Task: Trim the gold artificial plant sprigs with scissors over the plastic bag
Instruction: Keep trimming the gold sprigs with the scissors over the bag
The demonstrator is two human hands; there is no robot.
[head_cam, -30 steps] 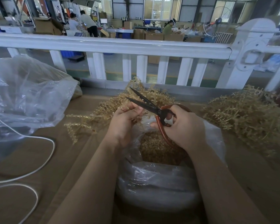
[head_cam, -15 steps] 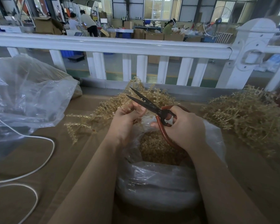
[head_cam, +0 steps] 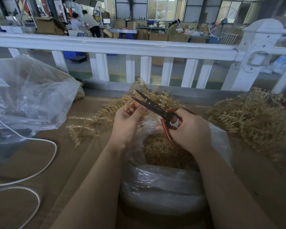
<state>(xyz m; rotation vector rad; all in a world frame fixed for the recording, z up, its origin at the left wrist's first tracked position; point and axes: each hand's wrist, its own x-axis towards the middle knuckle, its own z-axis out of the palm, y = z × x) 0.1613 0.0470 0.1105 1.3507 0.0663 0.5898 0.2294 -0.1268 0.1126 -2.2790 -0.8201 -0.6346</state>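
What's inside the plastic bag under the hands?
The plastic bag holds a heap of gold trimmings. The right hand and the scissors cover part of the opening; the bottom is hidden.

gold sprigs (head_cam: 106,111), black-bladed scissors (head_cam: 157,109) with red-brown handles, clear plastic bag (head_cam: 163,187), white railing (head_cam: 114,47).
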